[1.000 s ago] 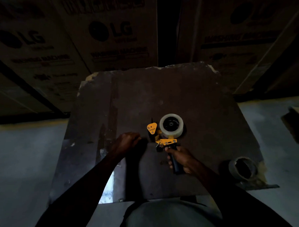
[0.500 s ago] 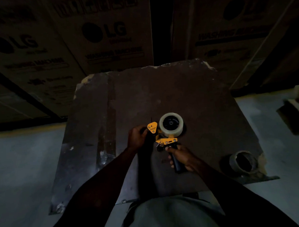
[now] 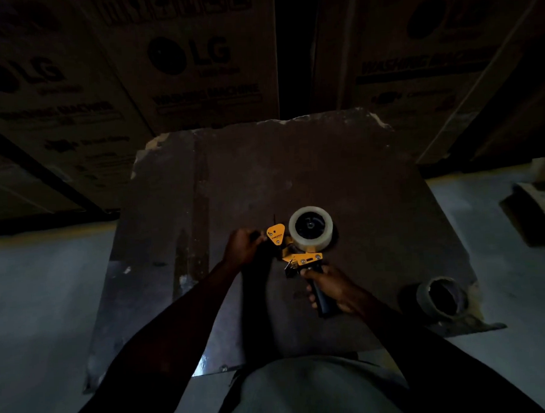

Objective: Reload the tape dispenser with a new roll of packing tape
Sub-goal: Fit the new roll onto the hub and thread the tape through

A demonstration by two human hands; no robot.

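Observation:
A yellow and black tape dispenser [image 3: 301, 258] lies flat on the dark worn table [image 3: 342, 178]. A clear roll of packing tape [image 3: 310, 231] sits on its hub. My right hand [image 3: 329, 286] grips the black handle of the dispenser. My left hand [image 3: 243, 246] is at the dispenser's front end, beside the yellow triangular plate [image 3: 276, 234], with its fingers curled against the dark front part. What the fingers pinch is too dark to make out.
An old brown tape core [image 3: 442, 297] lies on the table's near right corner. Large LG washing machine cartons [image 3: 190, 63] stand behind the table. Grey floor lies on both sides, with cardboard scraps [image 3: 533, 207] at the right.
My left hand has moved right, from the bare table to the dispenser's front end beside the yellow plate. The right hand has kept its grip on the handle.

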